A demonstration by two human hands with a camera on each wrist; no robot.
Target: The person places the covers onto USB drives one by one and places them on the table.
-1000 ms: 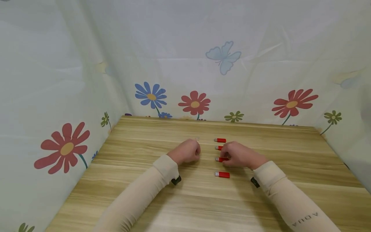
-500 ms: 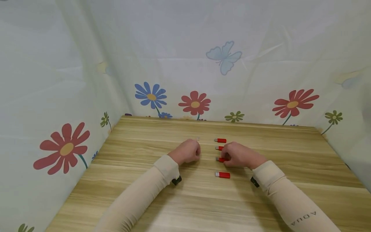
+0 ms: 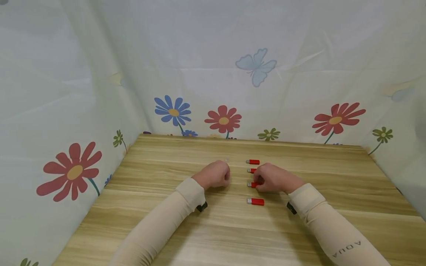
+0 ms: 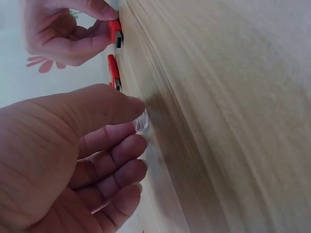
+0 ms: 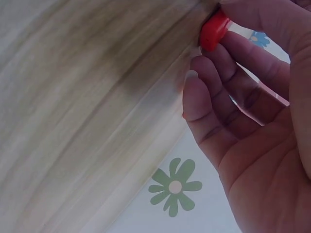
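Behind it all hangs a pale plastic sheet (image 3: 199,44) printed with flowers (image 3: 223,120) and a blue butterfly (image 3: 256,67), and before it spreads a light wood-grain table (image 3: 226,244). Two beige sleeves (image 3: 159,227) reach in over it. Here's the right hand (image 3: 276,178), fingers bent, thumb and fingertips pinching a flat red USB stick (image 3: 252,184), metal plug (image 4: 118,41) towards the left; it's third from the far end in a column of four. On the wood lie the rest: two red sticks (image 3: 253,162) beyond it, one nearer red stick (image 3: 255,201) on the person's side. And the left hand (image 3: 214,173)! From the head it's a curled fist, contents hidden, but the left wrist view gives it away: thumb and forefinger pinch a small clear plastic piece (image 4: 142,121), the other fingers loosely curled. Only the head view picks out a tiny transparent piece (image 3: 227,160) just past that hand. Edges now: the table's far edge runs along the sheet, beyond the sticks; a gap of wood parts the hands, and broad wood stretches to either side.
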